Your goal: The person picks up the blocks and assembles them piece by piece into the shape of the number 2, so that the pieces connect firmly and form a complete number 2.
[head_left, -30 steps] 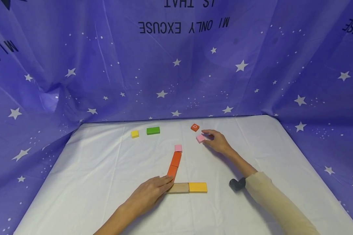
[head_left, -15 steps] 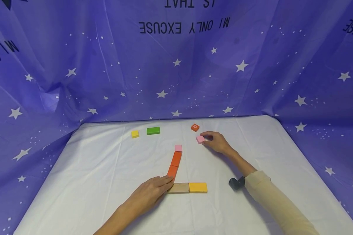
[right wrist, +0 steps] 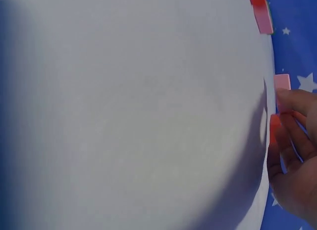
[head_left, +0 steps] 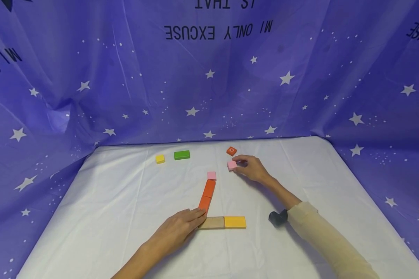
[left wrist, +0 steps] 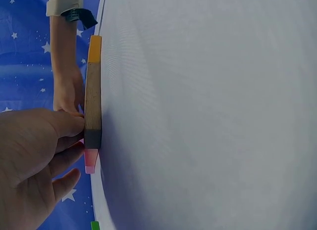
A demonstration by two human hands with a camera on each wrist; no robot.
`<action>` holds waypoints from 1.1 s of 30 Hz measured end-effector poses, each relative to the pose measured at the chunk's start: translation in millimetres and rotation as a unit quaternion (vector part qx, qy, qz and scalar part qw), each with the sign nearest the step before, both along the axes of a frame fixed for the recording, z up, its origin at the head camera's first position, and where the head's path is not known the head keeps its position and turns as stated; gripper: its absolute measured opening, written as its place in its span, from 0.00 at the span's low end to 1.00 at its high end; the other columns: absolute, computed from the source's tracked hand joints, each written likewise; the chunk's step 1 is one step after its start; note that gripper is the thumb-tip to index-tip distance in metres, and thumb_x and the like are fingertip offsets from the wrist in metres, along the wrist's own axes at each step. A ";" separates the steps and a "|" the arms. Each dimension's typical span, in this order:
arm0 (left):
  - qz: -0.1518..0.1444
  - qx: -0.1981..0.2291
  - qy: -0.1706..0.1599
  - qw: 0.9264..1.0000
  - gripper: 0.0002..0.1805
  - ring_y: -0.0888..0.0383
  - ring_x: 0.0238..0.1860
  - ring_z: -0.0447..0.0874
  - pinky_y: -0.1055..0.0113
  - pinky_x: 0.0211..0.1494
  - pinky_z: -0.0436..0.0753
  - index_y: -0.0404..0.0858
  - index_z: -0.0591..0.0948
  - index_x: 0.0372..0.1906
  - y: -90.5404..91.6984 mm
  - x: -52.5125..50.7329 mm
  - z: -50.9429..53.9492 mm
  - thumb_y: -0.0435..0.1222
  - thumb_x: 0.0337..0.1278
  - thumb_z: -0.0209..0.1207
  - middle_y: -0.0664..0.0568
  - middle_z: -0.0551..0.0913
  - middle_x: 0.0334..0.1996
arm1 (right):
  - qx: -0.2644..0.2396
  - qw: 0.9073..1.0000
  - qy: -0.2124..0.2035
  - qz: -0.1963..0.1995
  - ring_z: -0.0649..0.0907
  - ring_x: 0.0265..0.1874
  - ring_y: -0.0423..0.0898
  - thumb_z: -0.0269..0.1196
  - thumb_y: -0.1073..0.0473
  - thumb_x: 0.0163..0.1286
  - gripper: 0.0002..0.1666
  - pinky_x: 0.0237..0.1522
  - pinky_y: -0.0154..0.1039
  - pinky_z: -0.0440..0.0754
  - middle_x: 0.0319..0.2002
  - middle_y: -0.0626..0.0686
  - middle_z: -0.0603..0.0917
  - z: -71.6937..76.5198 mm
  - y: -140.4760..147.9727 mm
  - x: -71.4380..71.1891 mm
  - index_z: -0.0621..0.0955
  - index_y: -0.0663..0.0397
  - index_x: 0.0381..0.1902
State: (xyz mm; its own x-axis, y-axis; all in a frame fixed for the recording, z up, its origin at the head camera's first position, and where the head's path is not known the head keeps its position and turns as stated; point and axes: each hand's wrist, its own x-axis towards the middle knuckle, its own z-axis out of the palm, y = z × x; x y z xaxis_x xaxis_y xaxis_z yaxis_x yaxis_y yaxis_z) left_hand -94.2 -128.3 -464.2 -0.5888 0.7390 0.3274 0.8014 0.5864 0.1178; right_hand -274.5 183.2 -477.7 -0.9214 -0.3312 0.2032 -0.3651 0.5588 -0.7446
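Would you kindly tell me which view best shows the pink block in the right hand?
The head view, where the pink block is mostly uncovered. The right wrist view shows it partly behind the thumb; in the left wrist view I cannot make it out.

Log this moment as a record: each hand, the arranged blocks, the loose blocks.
Slanted: two rectangular red blocks, square pink block at far end
Near row: rectangular tan wooden block, rectangular orange-yellow block
Left hand: fingers cover the nearer red block's near end
Right hand: pinches another square pink block
Loose: square yellow block, rectangular green block, white-marked square red block
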 end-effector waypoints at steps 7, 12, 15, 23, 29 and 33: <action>-0.001 0.000 -0.002 1.000 0.21 0.53 0.59 0.80 0.59 0.61 0.79 0.34 0.82 0.59 0.5 -0.7 0.5 0.29 0.60 0.65 0.47 0.81 0.60 | -0.009 1.000 0.008 0.019 0.84 0.47 0.54 0.70 0.66 0.61 0.20 0.50 0.47 0.84 0.50 0.56 0.86 7.5 -18.8 -5.4 0.85 0.59 0.53; -0.003 0.003 0.003 1.000 0.21 0.53 0.59 0.80 0.59 0.60 0.79 0.34 0.82 0.59 0.3 -1.5 0.4 0.29 0.60 0.66 0.47 0.81 0.60 | -0.003 1.000 0.000 0.023 0.84 0.47 0.53 0.70 0.65 0.62 0.20 0.49 0.47 0.84 0.50 0.55 0.86 10.6 -31.7 -8.6 0.85 0.56 0.53; -0.005 0.006 0.004 1.000 0.21 0.53 0.59 0.80 0.60 0.60 0.80 0.34 0.82 0.59 0.3 -2.4 0.2 0.29 0.60 0.66 0.47 0.81 0.59 | -0.003 1.000 -0.005 0.026 0.84 0.48 0.53 0.70 0.65 0.62 0.20 0.50 0.47 0.83 0.50 0.54 0.86 11.1 -39.3 -9.5 0.85 0.56 0.53; -0.002 0.002 -0.001 1.000 0.22 0.53 0.59 0.80 0.59 0.59 0.80 0.34 0.82 0.60 -0.1 -2.1 0.1 0.29 0.60 0.66 0.47 0.81 0.60 | -0.002 0.999 -0.019 0.042 0.85 0.46 0.52 0.71 0.64 0.62 0.20 0.51 0.47 0.82 0.50 0.54 0.86 8.5 -56.6 -9.0 0.85 0.56 0.53; 0.000 -0.002 -0.002 1.000 0.22 0.53 0.59 0.80 0.59 0.60 0.80 0.34 0.82 0.60 0.0 -0.6 0.8 0.30 0.60 0.66 0.47 0.81 0.60 | 0.004 0.998 -0.020 0.052 0.85 0.45 0.51 0.72 0.64 0.61 0.21 0.51 0.45 0.82 0.49 0.55 0.86 5.6 -64.1 -11.1 0.85 0.58 0.53; 0.001 0.001 -0.002 1.000 0.22 0.53 0.59 0.80 0.59 0.59 0.80 0.34 0.82 0.60 0.0 0.5 0.9 0.30 0.60 0.66 0.47 0.81 0.60 | 0.017 0.998 -0.010 0.056 0.84 0.43 0.51 0.73 0.64 0.61 0.21 0.50 0.45 0.82 0.47 0.55 0.86 4.0 -66.4 -12.2 0.85 0.59 0.53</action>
State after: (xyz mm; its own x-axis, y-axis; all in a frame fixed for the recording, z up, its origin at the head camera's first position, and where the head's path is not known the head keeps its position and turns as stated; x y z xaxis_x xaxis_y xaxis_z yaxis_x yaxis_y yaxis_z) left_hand -93.6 -128.3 -463.3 -0.5924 0.7368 0.3258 0.7991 0.5887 0.1219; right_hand -286.7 116.8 -473.8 -0.8824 -0.4379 0.1719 -0.4112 0.5404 -0.7341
